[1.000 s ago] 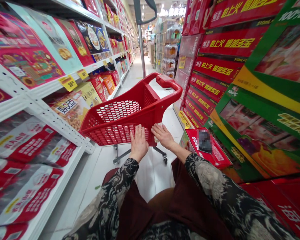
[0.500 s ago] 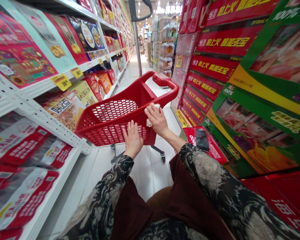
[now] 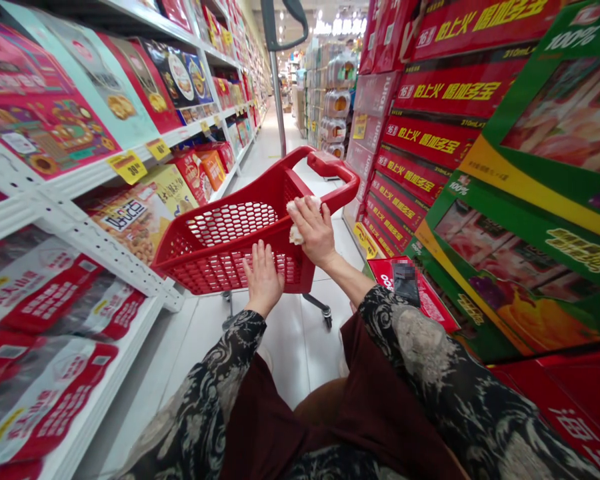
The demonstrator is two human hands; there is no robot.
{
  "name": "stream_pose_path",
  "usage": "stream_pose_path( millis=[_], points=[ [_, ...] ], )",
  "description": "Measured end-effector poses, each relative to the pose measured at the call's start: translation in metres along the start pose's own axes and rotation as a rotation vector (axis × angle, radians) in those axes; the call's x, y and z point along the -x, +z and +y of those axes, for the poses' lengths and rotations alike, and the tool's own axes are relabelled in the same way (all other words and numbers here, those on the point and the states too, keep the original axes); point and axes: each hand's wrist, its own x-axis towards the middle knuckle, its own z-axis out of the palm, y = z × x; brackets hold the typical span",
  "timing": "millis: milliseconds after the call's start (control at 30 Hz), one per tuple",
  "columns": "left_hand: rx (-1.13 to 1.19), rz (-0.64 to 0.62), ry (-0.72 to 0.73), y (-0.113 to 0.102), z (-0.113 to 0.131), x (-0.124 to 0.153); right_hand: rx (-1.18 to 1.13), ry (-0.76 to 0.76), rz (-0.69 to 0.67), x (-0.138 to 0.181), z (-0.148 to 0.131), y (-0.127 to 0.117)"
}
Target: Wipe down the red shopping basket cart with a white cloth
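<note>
A red plastic shopping cart (image 3: 220, 263) with perforated sides stands before me on dark legs with casters. My left hand (image 3: 263, 280) lies against its near side, fingers stretched upward, with nothing in it. With my right hand (image 3: 314, 233) I press a crumpled white cloth (image 3: 295, 235) onto the upper edge of the cart, close to the handle (image 3: 337, 167). Part of the cloth is hidden under my palm and fingers.
White shelves (image 3: 155, 157) with boxed snacks and price tags run along the left. Red drink cartons (image 3: 430, 137) and green juice boxes (image 3: 520, 260) are stacked on the right. A phone (image 3: 405, 283) lies on a red box. A metal pole (image 3: 279, 100) rises behind the cart.
My right hand and the cloth have slid slightly up and left along the cart's edge. My left hand stays against the side, shifted only a little. The view has moved slightly.
</note>
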Motion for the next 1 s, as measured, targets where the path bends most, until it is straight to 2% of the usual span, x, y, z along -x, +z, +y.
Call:
stream_pose_path(
  millis=[100, 267, 333, 433, 567, 667, 767, 900, 1000],
  points=[
    [0.019, 0.017, -0.007, -0.001, -0.003, -0.002, 0.0, -0.017, -0.048, 0.002, -0.001, 0.01],
    [-0.007, -0.016, 0.005, 0.007, -0.008, 0.007, -0.009, -0.155, -0.19, 0.044, -0.002, 0.046],
    [-0.027, -0.031, 0.005, 0.009, -0.01, 0.011, -0.015, -0.206, -0.206, 0.056, -0.002, 0.055],
    [-0.062, -0.037, -0.01, 0.009, -0.013, 0.011, -0.019, -0.243, -0.108, 0.052, -0.002, 0.054],
    [-0.097, -0.008, -0.029, 0.006, -0.018, 0.003, -0.027, -0.194, 0.121, 0.017, -0.005, 0.038],
    [-0.107, 0.01, -0.04, 0.004, -0.021, -0.001, -0.029, -0.171, 0.175, -0.002, -0.01, 0.034],
    [-0.122, -0.003, -0.045, 0.006, -0.022, 0.001, -0.037, -0.239, 0.105, 0.006, -0.015, 0.049],
    [-0.14, -0.048, -0.035, 0.009, -0.026, 0.013, -0.047, -0.317, -0.062, 0.045, -0.012, 0.079],
    [-0.157, -0.087, -0.005, 0.012, -0.031, 0.023, -0.049, -0.347, -0.161, 0.066, -0.004, 0.091]
  ],
)
